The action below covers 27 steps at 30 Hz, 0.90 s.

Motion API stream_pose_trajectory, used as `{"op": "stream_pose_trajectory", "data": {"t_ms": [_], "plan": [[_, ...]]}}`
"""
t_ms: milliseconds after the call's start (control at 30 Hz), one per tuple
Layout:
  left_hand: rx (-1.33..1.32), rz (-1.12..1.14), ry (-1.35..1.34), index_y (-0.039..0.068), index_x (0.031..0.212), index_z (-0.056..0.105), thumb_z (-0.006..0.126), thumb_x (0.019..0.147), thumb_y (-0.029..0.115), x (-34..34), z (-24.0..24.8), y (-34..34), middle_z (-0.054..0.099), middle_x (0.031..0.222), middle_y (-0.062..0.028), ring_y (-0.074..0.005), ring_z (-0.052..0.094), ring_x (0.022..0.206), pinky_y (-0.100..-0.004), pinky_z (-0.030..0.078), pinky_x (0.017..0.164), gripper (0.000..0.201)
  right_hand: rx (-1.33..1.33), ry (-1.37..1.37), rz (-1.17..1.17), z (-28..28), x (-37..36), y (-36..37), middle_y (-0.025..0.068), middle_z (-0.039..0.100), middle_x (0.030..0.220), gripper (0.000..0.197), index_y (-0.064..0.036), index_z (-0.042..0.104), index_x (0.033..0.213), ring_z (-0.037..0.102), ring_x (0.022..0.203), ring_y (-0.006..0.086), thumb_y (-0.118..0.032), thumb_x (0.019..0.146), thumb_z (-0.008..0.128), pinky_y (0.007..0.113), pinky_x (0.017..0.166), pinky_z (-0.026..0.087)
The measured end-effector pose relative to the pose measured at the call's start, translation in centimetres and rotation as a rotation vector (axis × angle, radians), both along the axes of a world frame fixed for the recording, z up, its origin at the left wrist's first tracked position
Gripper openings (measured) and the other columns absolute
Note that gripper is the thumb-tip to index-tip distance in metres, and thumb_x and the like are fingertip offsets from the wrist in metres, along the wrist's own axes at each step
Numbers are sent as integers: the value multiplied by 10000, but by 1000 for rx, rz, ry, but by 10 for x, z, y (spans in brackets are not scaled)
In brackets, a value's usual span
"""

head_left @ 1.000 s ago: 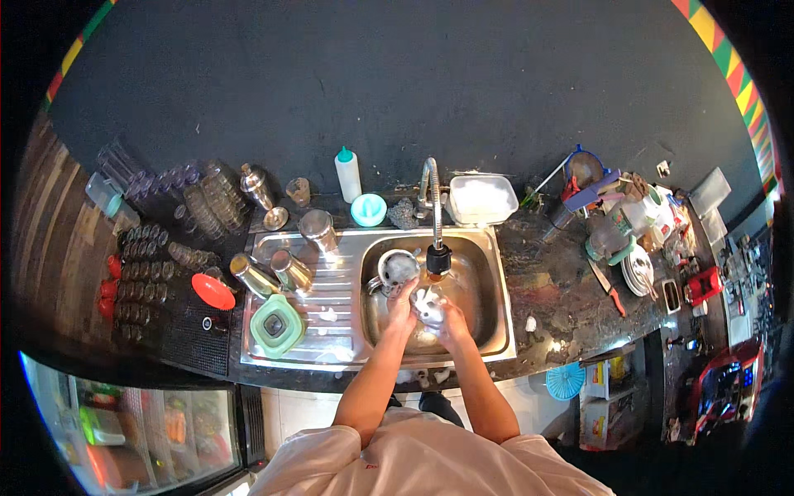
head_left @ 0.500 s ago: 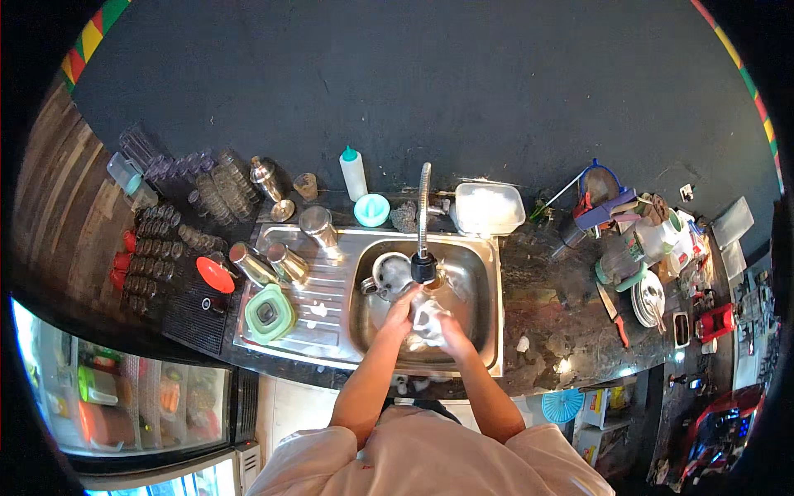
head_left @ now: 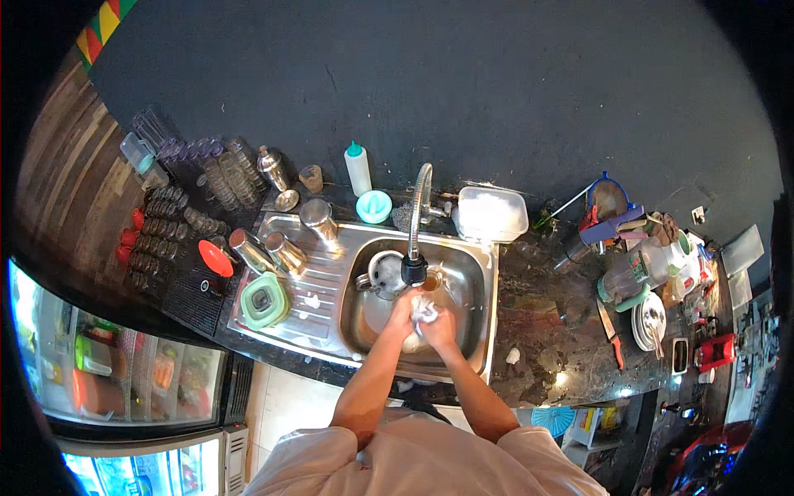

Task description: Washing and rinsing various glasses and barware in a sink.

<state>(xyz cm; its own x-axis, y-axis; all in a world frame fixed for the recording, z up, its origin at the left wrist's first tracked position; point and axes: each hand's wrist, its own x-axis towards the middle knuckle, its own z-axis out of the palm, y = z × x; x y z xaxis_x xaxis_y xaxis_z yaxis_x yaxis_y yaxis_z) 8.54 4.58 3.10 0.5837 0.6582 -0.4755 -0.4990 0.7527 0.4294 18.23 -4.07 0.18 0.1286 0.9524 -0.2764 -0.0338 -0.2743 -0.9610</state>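
Over the steel sink (head_left: 490, 331), my left hand (head_left: 403, 312) and my right hand (head_left: 438, 329) come together below the black tap head (head_left: 413, 269). Both are closed around a white, crumpled cloth (head_left: 424, 309), bunched between the fingers. Its far end shows above the knuckles; the rest is hidden by my hands. A metal jug (head_left: 385, 271) with a side handle and whitish suds inside stands in the sink, left of the tap head. Just under my hands is a pale rounded shape that I cannot make out.
Left of the basin, the ribbed drainboard (head_left: 318, 289) carries metal cups (head_left: 285, 252) and a green square container (head_left: 265, 301). Behind stand a squeeze bottle (head_left: 357, 169) and a white tub (head_left: 492, 213). To the right lie a knife (head_left: 610, 335) and stacked plates (head_left: 649, 321).
The white cloth was spread wider between my hands and is now bunched up tighter. My right hand has come in closer to my left. The whole view has shifted slightly.
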Motion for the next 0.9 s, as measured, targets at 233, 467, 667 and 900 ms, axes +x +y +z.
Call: {"op": "stream_pose_trajectory", "data": {"t_ms": [233, 467, 667, 900], "plan": [[107, 3, 61, 17, 1011, 575, 637, 789, 123, -6, 1, -3, 631, 886, -79, -187, 621, 818, -334, 508, 734, 254, -69, 257, -441, -14, -26, 11, 86, 653, 883, 274, -1, 611, 991, 634, 769, 221, -185, 790, 590, 360, 685, 518], [-46, -131, 140, 28, 852, 606, 675, 690, 20, -27, -9, 10, 636, 790, -67, -178, 625, 690, -306, 510, 598, 176, -28, 935, -180, -14, -5, 0, 106, 645, 926, 265, 36, 615, 993, 628, 825, 228, -69, 762, 537, 348, 718, 507], [381, -122, 385, 45, 948, 573, 667, 691, -16, -51, 7, 15, 625, 818, -61, -188, 633, 763, -310, 526, 581, 281, 231, 81, -346, 16, 10, -9, 102, 636, 941, 345, 14, 601, 1052, 604, 850, 171, 29, 726, 489, 291, 762, 475], [795, -325, 515, 63, 1032, 534, 693, 644, 37, -78, 26, 26, 599, 931, -70, -197, 610, 793, -316, 524, 638, 421, 384, -301, -566, 29, -7, 19, 60, 614, 948, 336, -4, 587, 1008, 563, 838, 124, 49, 688, 500, 250, 705, 442]]}}
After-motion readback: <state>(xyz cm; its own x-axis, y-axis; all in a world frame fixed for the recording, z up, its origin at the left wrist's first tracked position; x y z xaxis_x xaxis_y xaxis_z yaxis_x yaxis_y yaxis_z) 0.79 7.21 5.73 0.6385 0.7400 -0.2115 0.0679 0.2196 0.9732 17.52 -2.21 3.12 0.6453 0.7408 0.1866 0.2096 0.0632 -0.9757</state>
